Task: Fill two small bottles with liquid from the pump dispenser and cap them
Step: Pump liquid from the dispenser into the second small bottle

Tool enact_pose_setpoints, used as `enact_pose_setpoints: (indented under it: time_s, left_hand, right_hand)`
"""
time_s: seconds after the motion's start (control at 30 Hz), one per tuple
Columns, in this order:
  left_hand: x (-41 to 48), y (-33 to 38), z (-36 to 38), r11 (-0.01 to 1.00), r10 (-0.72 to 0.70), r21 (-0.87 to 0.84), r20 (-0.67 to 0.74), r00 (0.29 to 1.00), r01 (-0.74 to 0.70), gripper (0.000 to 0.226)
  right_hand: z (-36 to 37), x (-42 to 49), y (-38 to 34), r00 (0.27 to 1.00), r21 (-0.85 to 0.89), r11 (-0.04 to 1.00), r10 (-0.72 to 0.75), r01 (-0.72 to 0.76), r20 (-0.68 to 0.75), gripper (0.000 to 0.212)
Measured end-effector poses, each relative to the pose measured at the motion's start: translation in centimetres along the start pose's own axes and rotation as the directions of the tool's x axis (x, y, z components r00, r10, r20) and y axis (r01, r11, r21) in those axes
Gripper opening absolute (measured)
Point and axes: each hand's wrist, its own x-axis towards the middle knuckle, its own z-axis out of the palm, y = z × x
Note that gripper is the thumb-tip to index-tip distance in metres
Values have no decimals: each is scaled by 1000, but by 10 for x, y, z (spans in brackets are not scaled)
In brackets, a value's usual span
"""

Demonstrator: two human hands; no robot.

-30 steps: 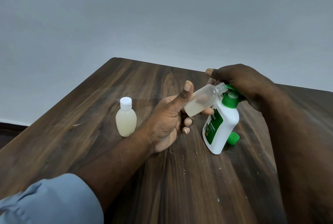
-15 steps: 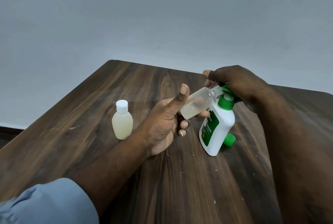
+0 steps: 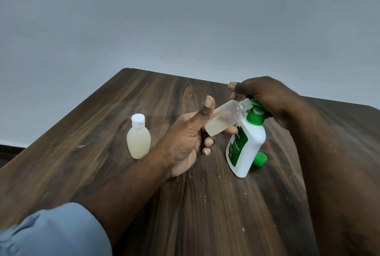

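At the left, the capped small bottle (image 3: 138, 140) stands upright on the wooden table (image 3: 144, 95), pale liquid inside. Beside it, your left hand (image 3: 183, 140) grips the open small bottle (image 3: 224, 118) between thumb and curled fingers, tilted with its neck up at the green spout and a little liquid pooled at its base. The pump dispenser (image 3: 244, 148) leans on the table. Your right hand (image 3: 269, 97) curls over its green pump head. A loose green cap (image 3: 260, 159) lies just behind the dispenser.
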Motion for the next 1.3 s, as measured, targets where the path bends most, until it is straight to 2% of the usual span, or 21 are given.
enact_pose_setpoints:
  time_s: [0.33, 0.53, 0.9, 1.17, 1.3]
  left_hand:
    - [1, 0, -2, 1000, 6, -3, -7, 1000, -6, 67]
    - [2, -1, -3, 1000, 7, -8, -5, 1000, -7, 67]
    - [1, 1, -2, 1000, 7, 1, 0, 1000, -7, 66]
    - [2, -1, -2, 1000, 4, -3, 8, 1000, -4, 65]
    - [2, -1, -2, 1000, 1, -10, 5, 1000, -1, 65]
  right_hand:
    - [2, 0, 0, 1000, 8, 1000, 30, -30, 2, 29]
    - [1, -1, -1, 1000, 19, 1000, 16, -16, 2, 39]
    - [1, 2, 0, 999, 32, 999, 40, -40, 7, 29]
    - [-2, 2, 1, 1000, 45, 999, 5, -5, -5, 33]
    - [-3, 2, 0, 999, 40, 999, -5, 6, -34, 27]
